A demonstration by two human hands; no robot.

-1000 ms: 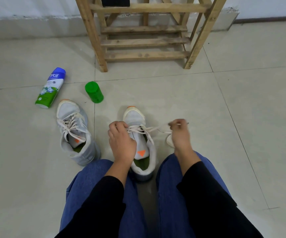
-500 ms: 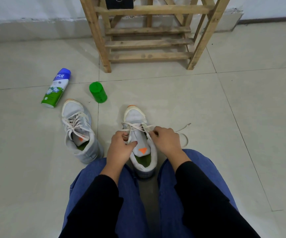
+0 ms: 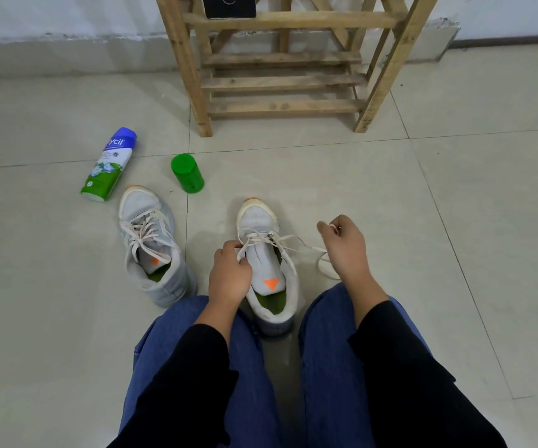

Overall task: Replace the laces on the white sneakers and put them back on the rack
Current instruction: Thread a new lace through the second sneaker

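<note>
Between my knees on the tiled floor stands a white sneaker (image 3: 263, 253) with an orange toe tip, an orange triangle on its tongue and a green insole. My left hand (image 3: 230, 273) pinches the sneaker's left edge at the eyelets. My right hand (image 3: 345, 244) is out to the right of the shoe and pinches the cream lace (image 3: 288, 242), which runs taut from the eyelets to its fingers; a loop of lace lies on the floor below that hand. The second white sneaker (image 3: 151, 240), laced, stands to the left. The wooden rack (image 3: 280, 79) is straight ahead.
A blue-and-green spray can (image 3: 109, 164) lies on the floor at left, with its green cap (image 3: 186, 173) beside it. A black object (image 3: 229, 4) sits on an upper rack shelf. The wall runs behind the rack. My blue-trousered legs fill the bottom of the view.
My right hand has left the eyelets and drawn the lace out to the right. My left hand has stayed on the shoe's left edge. The view has shifted slightly.
</note>
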